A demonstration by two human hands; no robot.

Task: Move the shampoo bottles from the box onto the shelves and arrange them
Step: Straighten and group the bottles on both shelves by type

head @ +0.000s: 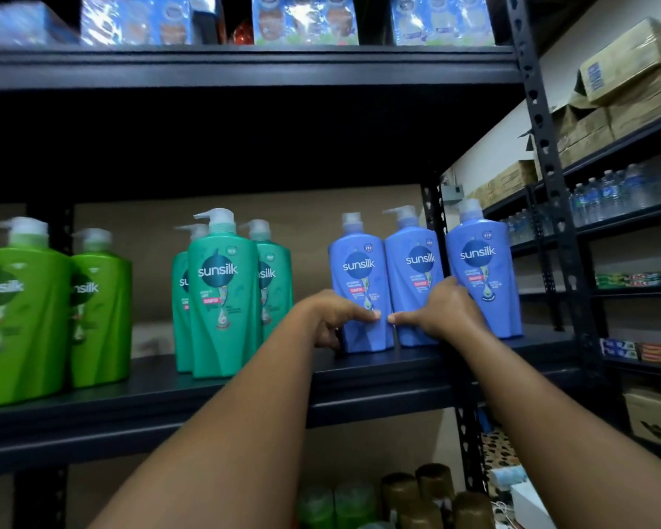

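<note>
Blue bottles are what both hands are on. Left hand (338, 318) wraps the lower body of the left blue bottle (361, 288), thumb across the front label, fingers curled round its left side. Right hand (441, 311) grips the middle blue bottle (416, 284) low down, thumb pointing left on the front; its fingers reach toward the right blue bottle (483, 276), contact there unclear. Thumbs nearly meet at the seam between the two bottles.

All three blue ones stand upright at the front right of the shelf (397, 370), labels forward, left two touching, third just beside. Teal bottles (222, 292) clustered mid-shelf, green bottles (35, 311) at the left, also upright.

Judgement: stocking mostly done, now squaring up the blue row. Box not in view, so can't tell how many remain. Gaps between colour groups could take more.
</note>
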